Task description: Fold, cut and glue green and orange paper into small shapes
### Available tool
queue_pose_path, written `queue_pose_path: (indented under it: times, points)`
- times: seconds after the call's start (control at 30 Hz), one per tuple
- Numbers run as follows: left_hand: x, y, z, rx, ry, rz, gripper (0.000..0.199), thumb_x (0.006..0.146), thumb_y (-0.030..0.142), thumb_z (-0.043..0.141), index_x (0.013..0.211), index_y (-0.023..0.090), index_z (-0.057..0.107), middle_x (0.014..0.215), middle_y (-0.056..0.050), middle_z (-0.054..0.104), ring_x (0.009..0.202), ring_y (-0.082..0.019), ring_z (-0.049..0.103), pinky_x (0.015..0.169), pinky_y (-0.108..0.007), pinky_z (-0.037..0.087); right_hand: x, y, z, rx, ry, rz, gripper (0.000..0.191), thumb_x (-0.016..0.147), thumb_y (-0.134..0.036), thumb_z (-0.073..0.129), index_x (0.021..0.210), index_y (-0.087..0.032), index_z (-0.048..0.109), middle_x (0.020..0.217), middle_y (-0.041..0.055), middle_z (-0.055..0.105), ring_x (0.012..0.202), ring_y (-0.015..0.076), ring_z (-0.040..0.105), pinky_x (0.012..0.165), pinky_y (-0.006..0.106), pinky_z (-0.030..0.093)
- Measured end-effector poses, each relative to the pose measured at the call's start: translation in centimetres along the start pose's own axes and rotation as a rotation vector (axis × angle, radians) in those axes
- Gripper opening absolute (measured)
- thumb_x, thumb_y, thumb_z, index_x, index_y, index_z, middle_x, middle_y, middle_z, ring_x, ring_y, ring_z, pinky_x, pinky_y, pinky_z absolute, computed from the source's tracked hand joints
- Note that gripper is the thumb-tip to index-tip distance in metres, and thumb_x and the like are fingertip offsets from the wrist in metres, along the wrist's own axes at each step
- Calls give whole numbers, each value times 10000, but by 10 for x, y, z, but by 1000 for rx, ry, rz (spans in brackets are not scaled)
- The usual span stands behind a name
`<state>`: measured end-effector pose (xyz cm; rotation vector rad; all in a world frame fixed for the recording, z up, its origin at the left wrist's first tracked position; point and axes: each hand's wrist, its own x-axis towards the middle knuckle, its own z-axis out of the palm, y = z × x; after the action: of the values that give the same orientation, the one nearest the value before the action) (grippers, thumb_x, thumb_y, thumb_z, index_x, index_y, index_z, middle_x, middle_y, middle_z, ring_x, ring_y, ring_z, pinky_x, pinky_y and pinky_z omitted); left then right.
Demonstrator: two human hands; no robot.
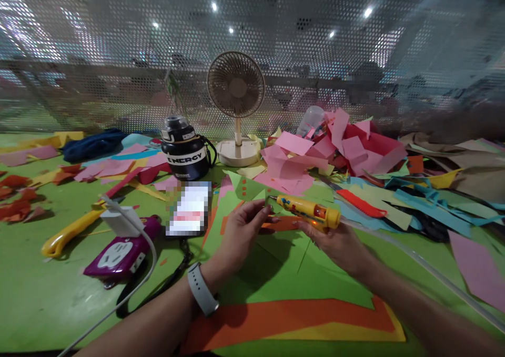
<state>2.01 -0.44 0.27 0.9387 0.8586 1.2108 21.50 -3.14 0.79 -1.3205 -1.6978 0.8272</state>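
Observation:
My right hand [329, 241] is closed around a yellow hot glue gun [307, 210] with coloured markings and a glowing orange spot. Its thin metal tip points left, close to my left fingertips. My left hand [245, 225], with a grey watch [202, 288] on its wrist, pinches a small green paper piece [259, 196]. Below the hands lie green paper sheets [335, 281] over an orange sheet [276, 323]. An orange paper strip [284, 223] shows between my hands. The fingers' undersides are partly hidden.
On the left are a phone [190, 208], a purple power strip [118, 254] with a white charger [122, 221], and a yellow-handled tool [71, 233]. A black bottle [187, 154] and fan [236, 86] stand behind. Pink paper scraps [292, 160] and a red cutter [361, 203] lie right.

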Motion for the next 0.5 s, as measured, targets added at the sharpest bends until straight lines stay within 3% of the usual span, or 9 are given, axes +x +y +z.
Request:
queue_pose_path:
  times: [0.5]
  points:
    - [2,-1,0,30,36,74,230,658,254,781,852,160,698,728,-2,712,639,-168,716,557,-259,590,2,-6,0,-18,-21,-93,299,871,-453,611,1103,-278,684,1129,36,724,1068,260,671,995,440,513]
